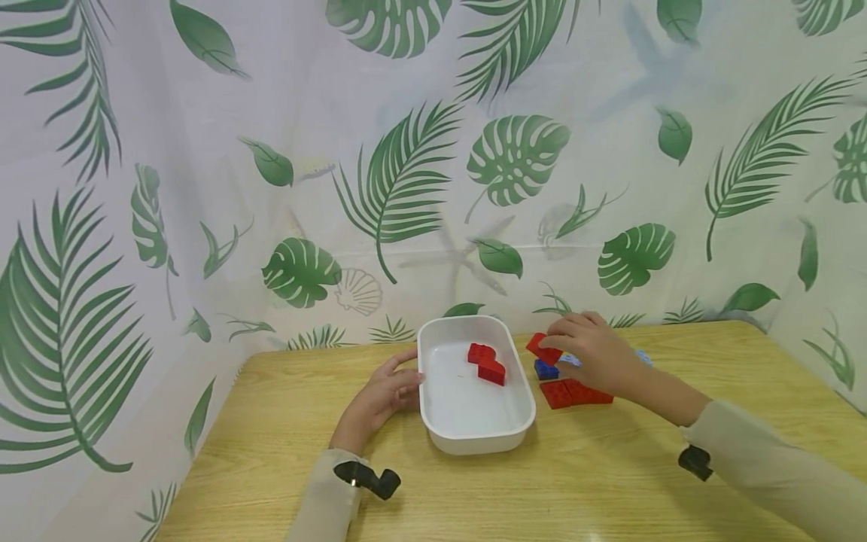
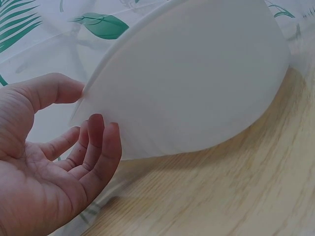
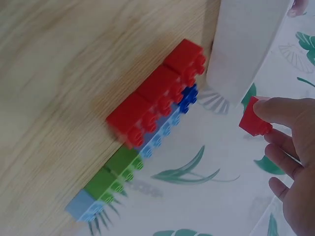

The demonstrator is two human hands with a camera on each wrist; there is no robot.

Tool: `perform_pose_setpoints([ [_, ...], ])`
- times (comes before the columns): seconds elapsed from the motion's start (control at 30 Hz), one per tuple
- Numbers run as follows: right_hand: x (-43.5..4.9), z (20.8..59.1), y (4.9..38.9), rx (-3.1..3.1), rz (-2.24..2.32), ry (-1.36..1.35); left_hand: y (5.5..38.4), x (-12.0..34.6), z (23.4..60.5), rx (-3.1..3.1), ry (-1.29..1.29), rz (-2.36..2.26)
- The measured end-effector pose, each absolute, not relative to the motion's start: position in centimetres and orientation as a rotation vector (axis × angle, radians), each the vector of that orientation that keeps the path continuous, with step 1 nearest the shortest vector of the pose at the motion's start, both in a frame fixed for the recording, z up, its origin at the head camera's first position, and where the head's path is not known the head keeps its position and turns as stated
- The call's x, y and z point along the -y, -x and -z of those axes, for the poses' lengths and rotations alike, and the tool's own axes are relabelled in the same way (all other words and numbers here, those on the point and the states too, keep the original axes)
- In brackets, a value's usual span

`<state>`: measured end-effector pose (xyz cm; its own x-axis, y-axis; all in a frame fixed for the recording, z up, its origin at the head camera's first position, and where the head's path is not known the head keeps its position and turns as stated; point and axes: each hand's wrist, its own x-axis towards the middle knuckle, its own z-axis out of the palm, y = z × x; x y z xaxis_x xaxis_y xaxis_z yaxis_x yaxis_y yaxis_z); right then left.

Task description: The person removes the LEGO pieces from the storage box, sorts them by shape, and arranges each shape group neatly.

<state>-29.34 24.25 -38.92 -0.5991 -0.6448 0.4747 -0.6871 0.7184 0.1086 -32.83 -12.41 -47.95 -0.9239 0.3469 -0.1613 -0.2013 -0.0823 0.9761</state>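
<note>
A white plastic box point(image 1: 443, 410) stands on the table with two red bricks point(image 1: 491, 371) inside. My left hand point(image 1: 384, 393) holds its left side, thumb on the rim and the other fingers bent beside the outer wall point(image 2: 197, 88). To the right of the box, my right hand point(image 1: 596, 354) pinches a red toy building brick point(image 3: 252, 118) in the air between thumb and fingers. Beneath that hand a row of red bricks point(image 3: 153, 93) lies on the table. A dark blue brick point(image 1: 546, 369) is behind this row, partly hidden.
In the right wrist view, light blue bricks point(image 3: 160, 129), green bricks point(image 3: 115, 169) and another light blue brick point(image 3: 87, 204) continue the back row. A leaf-patterned curtain point(image 1: 420, 188) hangs along the back edge of the wooden table point(image 1: 284, 421).
</note>
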Motion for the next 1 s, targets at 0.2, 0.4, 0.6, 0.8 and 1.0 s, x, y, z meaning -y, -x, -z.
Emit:
perform_pose_setpoints([
  [0.2,-26.7,39.3,29.2,2.425,-0.057,-1.018,32.8,12.4,47.9,-1.824,-0.140,-2.069],
  [0.4,-28.4,39.8,29.2,2.381,-0.018,-1.038,32.7,12.5,47.7,-1.825,-0.143,-2.066],
  [0.6,-29.8,40.5,29.1,2.368,0.050,-1.067,32.6,12.4,47.7,-1.819,-0.149,-2.067],
  [0.8,-30.5,40.7,28.8,2.438,0.112,-1.044,32.7,12.4,47.8,-1.804,-0.169,-2.079],
  [1.0,-30.9,40.6,28.3,2.533,0.170,-0.989,32.6,12.5,47.7,-1.801,-0.159,-2.079],
])
